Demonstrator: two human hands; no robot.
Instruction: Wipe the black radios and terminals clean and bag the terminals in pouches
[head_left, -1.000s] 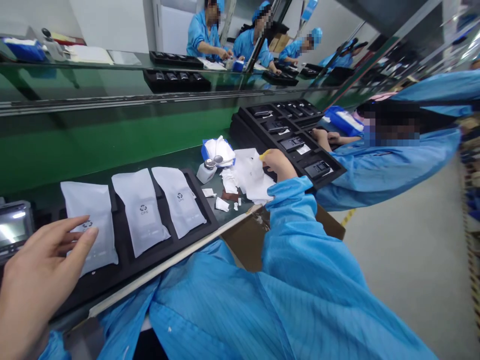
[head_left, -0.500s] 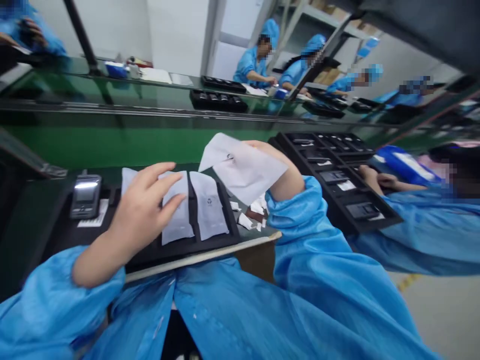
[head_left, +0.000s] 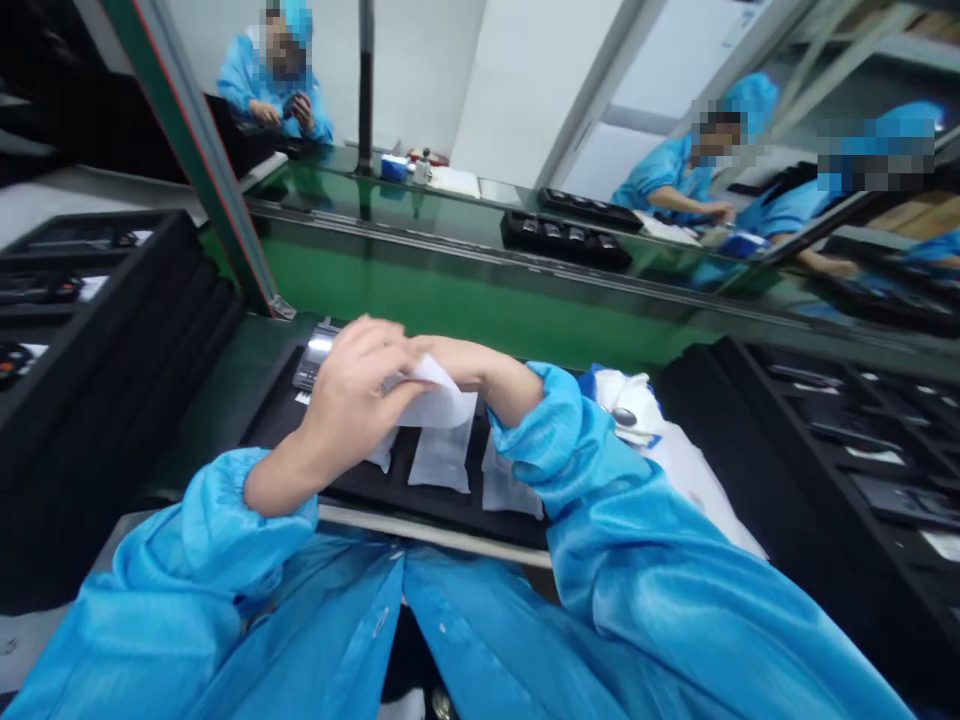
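My left hand (head_left: 351, 400) and my right hand (head_left: 459, 364) meet above a black foam tray (head_left: 360, 488) at the near edge of the bench. Both are closed on the same white pouch (head_left: 441, 406), the left pinching its near end, the right gripping its far end with the fingers mostly hidden behind the left. Under them two more white pouches (head_left: 442, 456) lie in the tray's slots. A small dark handheld device (head_left: 315, 354) with a lit screen peeks out just left of my left hand.
A stack of black trays (head_left: 90, 330) stands at the left and more black trays with devices (head_left: 862, 440) at the right. White cloths and a blue box (head_left: 628, 396) lie right of my arms. The green conveyor (head_left: 487, 300) runs behind, with co-workers in blue beyond it.
My view swung left. My right hand brought the white pouch down and in from the right, and my left hand rose off the tray pouches and took hold of it.
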